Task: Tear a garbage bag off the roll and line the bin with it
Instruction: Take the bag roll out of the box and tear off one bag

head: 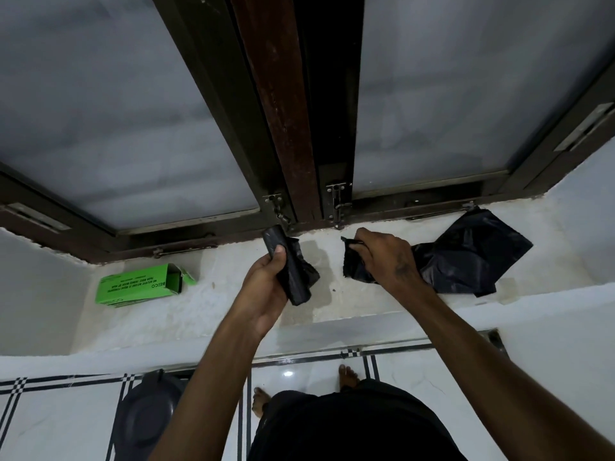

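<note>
My left hand [266,281] grips a black roll of garbage bags [286,261] above the white window sill [233,301], with a loose flap hanging off the roll's right side. My right hand [386,257] pinches the near edge of a separate black garbage bag [466,254], whose crumpled bulk lies spread on the sill to the right. A clear gap of sill shows between roll and bag. On the tiled floor at lower left stands the dark round bin [146,417], partly hidden by my left forearm.
An opened green cardboard box [143,284] lies on the sill at the left. Behind the sill is a dark-framed window with frosted panes [116,111] and metal latches [337,204]. My bare feet [347,377] stand on the white floor tiles.
</note>
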